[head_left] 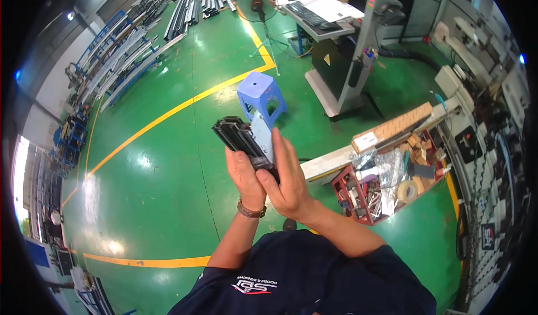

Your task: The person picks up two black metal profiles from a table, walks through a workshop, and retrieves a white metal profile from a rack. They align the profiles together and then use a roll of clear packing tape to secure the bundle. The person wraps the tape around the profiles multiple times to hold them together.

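Both hands hold a short piece of black extruded profile [238, 137] in front of my body, above the floor. Its ridged, channelled end points away and to the left, and a pale bluish flat face [261, 134] shows on its right side. My left hand [246, 176] is closed round the near left part, thumb on top. My right hand [289, 181] presses against the right side, its fingers stretched along the pale face and its thumb across the near end. The undersides of the piece and most left fingers are hidden.
A blue plastic stool [259, 88] stands just beyond the hands. To the right, a red toolbox [367, 217] holds tools and a tape roll [407, 191], beside a long cardboard box [392, 126]. A workstation [322, 32] stands farther off; metal profiles [182, 15] lie at the far left.
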Tool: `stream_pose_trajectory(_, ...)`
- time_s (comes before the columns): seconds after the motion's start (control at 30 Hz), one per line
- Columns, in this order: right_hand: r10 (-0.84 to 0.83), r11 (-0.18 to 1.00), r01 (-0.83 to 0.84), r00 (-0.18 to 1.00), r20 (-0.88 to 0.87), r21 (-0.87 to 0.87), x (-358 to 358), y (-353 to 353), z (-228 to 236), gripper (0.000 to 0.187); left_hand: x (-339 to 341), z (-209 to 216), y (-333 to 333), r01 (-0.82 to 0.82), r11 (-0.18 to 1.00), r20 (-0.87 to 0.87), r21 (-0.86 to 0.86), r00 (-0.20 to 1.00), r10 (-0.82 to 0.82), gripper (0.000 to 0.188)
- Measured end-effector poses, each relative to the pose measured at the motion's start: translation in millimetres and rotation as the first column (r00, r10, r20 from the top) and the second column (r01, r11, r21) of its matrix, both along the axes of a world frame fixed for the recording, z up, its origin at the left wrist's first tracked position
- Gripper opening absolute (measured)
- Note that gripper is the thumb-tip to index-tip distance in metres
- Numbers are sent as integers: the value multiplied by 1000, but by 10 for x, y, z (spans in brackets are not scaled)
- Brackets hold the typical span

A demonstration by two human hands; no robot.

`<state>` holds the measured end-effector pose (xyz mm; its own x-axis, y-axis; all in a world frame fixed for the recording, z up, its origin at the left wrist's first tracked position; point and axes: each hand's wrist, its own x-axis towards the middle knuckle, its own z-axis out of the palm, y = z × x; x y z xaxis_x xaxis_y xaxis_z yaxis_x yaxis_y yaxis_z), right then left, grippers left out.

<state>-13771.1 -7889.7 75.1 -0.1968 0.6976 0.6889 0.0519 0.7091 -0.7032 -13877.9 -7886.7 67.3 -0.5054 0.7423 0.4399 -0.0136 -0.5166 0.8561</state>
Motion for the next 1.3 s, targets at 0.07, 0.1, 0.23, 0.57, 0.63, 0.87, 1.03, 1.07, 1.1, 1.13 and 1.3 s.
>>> stream_pose_trajectory(0.07,-28,995,21,997,-69,-93,-279,45,-12,69,-200,-21,11,-33,999,-30,16,999,34,49)
stream_pose_trajectory(0.1,13,984,-27,997,-78,-176,-399,53,-53,67,-338,-48,-7,-24,1000,-20,-13,1000,24,49)
stream_pose_trajectory(0.23,26,963,-28,1000,-12,-266,-801,176,-252,55,-840,-257,-9,33,996,74,-88,997,-26,42)
stream_pose_trajectory(0.57,82,933,-91,996,-42,-349,-1031,497,-470,51,-1503,-457,188,331,908,25,-255,941,-336,45)
stream_pose_trajectory(0.63,117,923,-132,991,-64,-360,-1029,600,-515,49,-1462,-387,232,312,925,34,-218,949,-312,43)
stream_pose_trajectory(0.87,141,842,-75,987,83,-535,-956,823,-936,47,-1379,-780,567,-77,918,74,-389,991,115,49)
stream_pose_trajectory(1.03,386,686,-188,913,133,-703,-670,566,-1597,63,-1521,-370,607,109,941,523,-321,849,80,81)
stream_pose_trajectory(1.07,364,686,-152,919,154,-711,-711,540,-1653,64,-1560,-423,599,57,941,436,-334,894,101,83)
stream_pose_trajectory(1.1,343,687,-110,921,187,-718,-700,559,-1642,65,-1581,-493,628,7,944,356,-330,927,118,86)
stream_pose_trajectory(1.13,354,680,-130,920,168,-721,-666,576,-1640,67,-1605,-560,682,47,940,366,-337,927,85,86)
stream_pose_trajectory(1.3,356,619,-102,921,162,-779,-678,950,-1614,75,-1675,-661,1188,220,913,422,-345,905,-59,86)
